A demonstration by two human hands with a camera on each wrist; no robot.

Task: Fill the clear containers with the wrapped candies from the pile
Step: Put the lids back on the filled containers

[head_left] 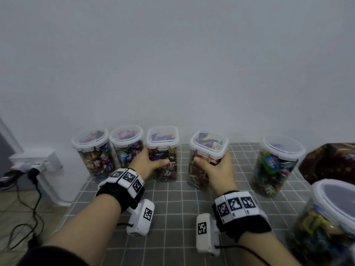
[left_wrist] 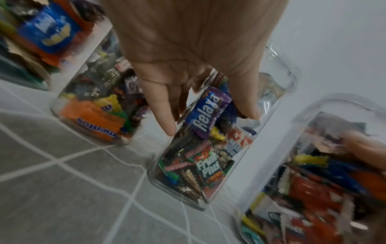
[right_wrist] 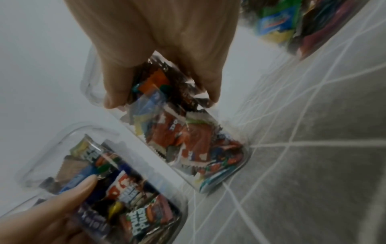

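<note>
- Fingers of the left hand (head_left: 146, 160) curl round the square container (head_left: 163, 154), third in the row against the wall; the right hand (head_left: 215, 166) wraps the tilted container (head_left: 207, 160) beside it, thumb on the near face.
- Both containers wear white lids, are packed with wrapped candies (left_wrist: 205, 113), and stand on the counter (head_left: 172, 208), so the grips look meant for shifting finished jars into line, I judge.
- Head view shows the whole row: two round jars (head_left: 92, 148) at the left, another round jar (head_left: 276, 164) at the right, well apart.
- Left wrist view alone shows the left fingers (left_wrist: 160, 105) spread down the clear wall.
- Right wrist view shows the right fingers (right_wrist: 117, 85) clamped across the jar; no loose pile appears in any view.
</note>
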